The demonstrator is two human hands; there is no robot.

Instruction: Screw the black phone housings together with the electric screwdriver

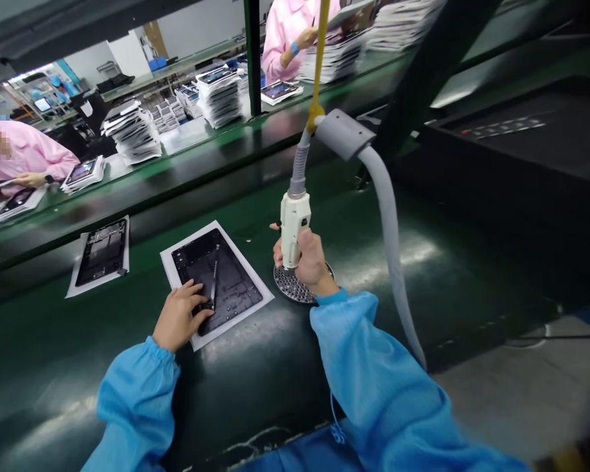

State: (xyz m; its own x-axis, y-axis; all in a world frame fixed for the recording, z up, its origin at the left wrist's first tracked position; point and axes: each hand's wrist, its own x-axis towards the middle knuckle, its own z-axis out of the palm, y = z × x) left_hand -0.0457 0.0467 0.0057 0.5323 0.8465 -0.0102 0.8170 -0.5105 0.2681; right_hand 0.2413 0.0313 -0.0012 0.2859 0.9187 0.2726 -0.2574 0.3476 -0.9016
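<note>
My right hand [309, 262] is wrapped around a white electric screwdriver [291, 226], which points downward. Beneath it lies a round metal plate full of small holes [290, 287]; the screwdriver's tip is hidden. My left hand [181, 311] reaches over the near left edge of a black tablet housing [236, 288]. Its thumb and forefinger close on the lower end of a thin flat ribbon cable [215, 275], while the other fingers lie on the housing. A white sheet [265, 296] sticks out from under the housing.
Another opened tablet [101, 249] lies on white sheeting to the left on the green belt [128, 314]. A grey hose [388, 223] hangs right of the screwdriver, with a yellow cord [320, 59] above. Across a ledge, two people in pink work beside stacked tablets [221, 98].
</note>
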